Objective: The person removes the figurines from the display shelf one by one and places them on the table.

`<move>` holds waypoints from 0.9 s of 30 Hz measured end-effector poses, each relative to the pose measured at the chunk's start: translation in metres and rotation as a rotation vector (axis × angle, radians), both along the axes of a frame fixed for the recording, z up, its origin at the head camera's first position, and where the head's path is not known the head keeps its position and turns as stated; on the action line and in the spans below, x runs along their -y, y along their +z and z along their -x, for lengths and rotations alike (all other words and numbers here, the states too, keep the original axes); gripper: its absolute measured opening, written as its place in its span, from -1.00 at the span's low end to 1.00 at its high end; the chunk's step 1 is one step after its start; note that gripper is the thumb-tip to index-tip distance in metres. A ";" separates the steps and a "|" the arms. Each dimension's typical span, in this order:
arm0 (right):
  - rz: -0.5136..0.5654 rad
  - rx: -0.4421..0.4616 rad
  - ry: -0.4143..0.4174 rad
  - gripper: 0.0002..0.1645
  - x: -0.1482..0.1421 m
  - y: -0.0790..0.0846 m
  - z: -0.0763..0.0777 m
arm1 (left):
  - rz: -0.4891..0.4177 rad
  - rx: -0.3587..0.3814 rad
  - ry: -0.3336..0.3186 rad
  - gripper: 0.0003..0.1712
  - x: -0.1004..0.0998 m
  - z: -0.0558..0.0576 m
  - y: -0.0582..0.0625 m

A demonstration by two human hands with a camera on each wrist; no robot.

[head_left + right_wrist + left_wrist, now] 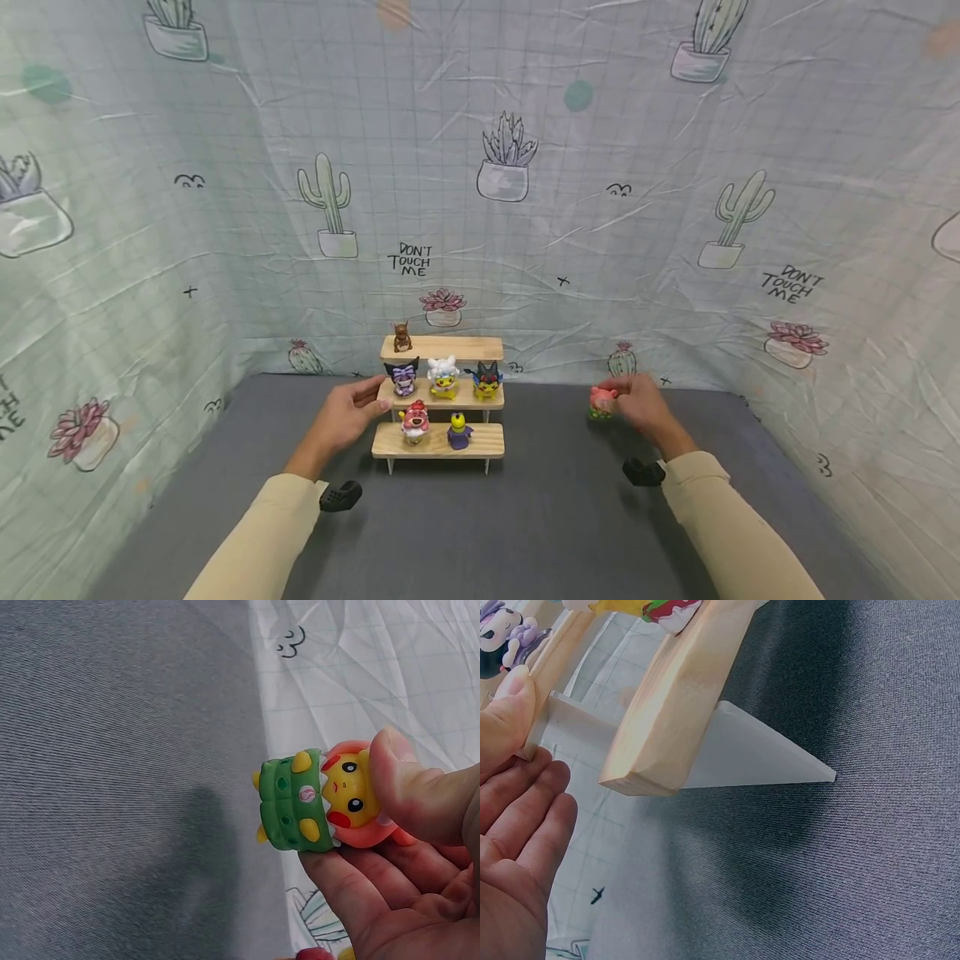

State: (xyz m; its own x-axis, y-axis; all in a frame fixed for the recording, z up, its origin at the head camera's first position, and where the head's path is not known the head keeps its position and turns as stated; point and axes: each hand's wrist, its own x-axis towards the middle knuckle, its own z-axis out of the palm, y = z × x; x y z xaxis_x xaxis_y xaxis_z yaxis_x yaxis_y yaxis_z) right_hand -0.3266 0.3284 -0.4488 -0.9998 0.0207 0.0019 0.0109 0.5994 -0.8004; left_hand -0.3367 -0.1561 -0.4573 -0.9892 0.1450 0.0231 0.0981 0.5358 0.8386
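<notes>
A three-tier wooden display stand stands left of centre, holding several small figurines. At its left end, my left hand holds the middle board, thumb on top and fingers below. Away to the right, my right hand pinches a yellow-faced figurine in a green suit and pink hood. It is held above the grey surface, face toward the right wrist camera. A purple-and-black figurine sits on the middle board near my left hand.
On the top board is a brown figurine. White-hooded and black-hooded figurines share the middle board. A red-and-white figurine and a purple-caped figurine occupy the lowest board. Behind hangs a cactus-print cloth.
</notes>
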 end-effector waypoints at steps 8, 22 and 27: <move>0.022 -0.004 -0.016 -0.57 0.004 -0.003 -0.003 | 0.000 0.011 0.010 -0.31 -0.001 -0.001 0.002; -0.030 0.028 -0.038 -0.59 0.002 -0.012 -0.001 | 0.004 0.008 0.012 -0.31 -0.001 -0.002 0.002; -0.024 0.039 -0.041 -0.57 0.003 -0.016 0.000 | 0.003 -0.001 0.009 -0.31 0.000 -0.001 0.001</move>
State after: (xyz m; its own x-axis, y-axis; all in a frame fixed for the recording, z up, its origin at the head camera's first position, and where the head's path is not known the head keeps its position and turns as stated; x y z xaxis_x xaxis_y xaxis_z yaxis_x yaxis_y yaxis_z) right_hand -0.3262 0.3257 -0.4647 -0.9974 0.0623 -0.0362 0.0670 0.6169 -0.7841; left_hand -0.3356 -0.1557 -0.4564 -0.9904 0.1363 0.0238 0.0943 0.5393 0.8368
